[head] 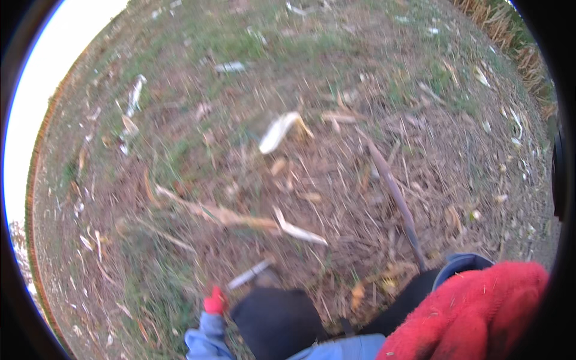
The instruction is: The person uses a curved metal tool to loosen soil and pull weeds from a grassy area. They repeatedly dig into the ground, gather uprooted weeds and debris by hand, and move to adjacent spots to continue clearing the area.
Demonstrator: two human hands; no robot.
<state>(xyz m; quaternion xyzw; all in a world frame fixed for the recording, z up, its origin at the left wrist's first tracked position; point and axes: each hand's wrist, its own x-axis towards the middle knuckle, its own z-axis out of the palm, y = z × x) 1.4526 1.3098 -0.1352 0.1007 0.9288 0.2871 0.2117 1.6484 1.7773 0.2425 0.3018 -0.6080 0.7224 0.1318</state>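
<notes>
My left hand [215, 301], in a red glove below a light blue sleeve, is small at the lower left beside a dark-clad knee [278, 317]. A pale, flat, narrow strip [249, 274] lies just off its fingertips; blur hides whether the hand grips it. Large and close at the lower right is my right hand [468, 310] in a fuzzy red glove, fingers curled and their inner side hidden. A blue-grey curved rim [463, 261] shows behind that glove. A long brownish stick [393, 186] slants across the ground, its lower end by the dark trouser leg [405, 299].
Dry stalks and straw cover the ground with patches of grass. A white peeled corn husk [281, 132] lies ahead. A split dry stalk [225, 217] and a pale husk piece [300, 231] are nearer. Standing dry plants [504, 31] edge the upper right.
</notes>
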